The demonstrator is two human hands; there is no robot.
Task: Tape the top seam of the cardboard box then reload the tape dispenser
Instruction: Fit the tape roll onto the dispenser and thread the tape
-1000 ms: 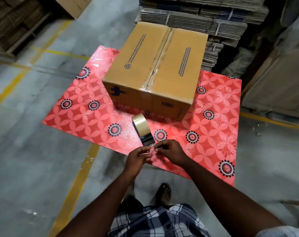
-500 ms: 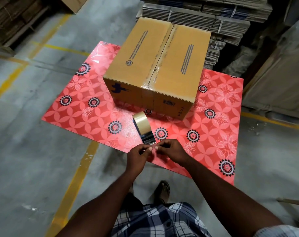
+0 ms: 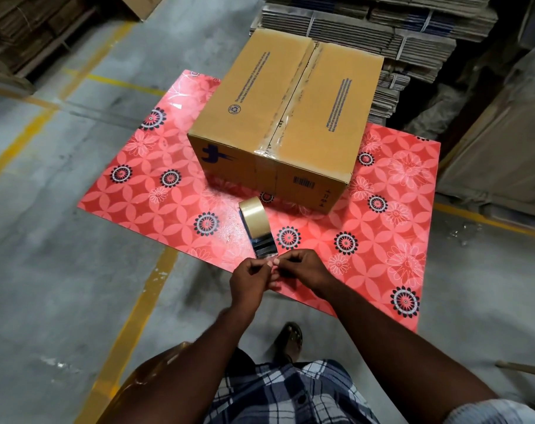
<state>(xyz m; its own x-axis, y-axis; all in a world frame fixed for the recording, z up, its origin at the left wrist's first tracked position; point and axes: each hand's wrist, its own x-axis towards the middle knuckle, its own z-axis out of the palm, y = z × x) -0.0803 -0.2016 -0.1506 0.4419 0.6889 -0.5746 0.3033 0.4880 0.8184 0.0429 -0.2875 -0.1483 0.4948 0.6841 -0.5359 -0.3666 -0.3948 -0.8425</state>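
Observation:
A closed cardboard box [image 3: 293, 117] stands on a red flowered table [image 3: 156, 191], with clear tape along its top seam [image 3: 293, 93] and down its near face. In front of it lies a tape dispenser [image 3: 261, 240] carrying a tan tape roll [image 3: 253, 215]. My left hand [image 3: 250, 281] and my right hand [image 3: 302, 267] meet at the dispenser's near end, fingertips pinched together on the free end of the tape by the metal blade.
Bundles of flattened cartons [image 3: 382, 29] are stacked behind the box. Large cardboard sheets [image 3: 504, 142] lean at the right. Yellow lines [image 3: 131, 319] cross the concrete floor. My foot [image 3: 290, 338] is below the table's near edge.
My hands have stayed pinched at the dispenser's near end. The view has shifted slightly; the box and the dispenser have not moved.

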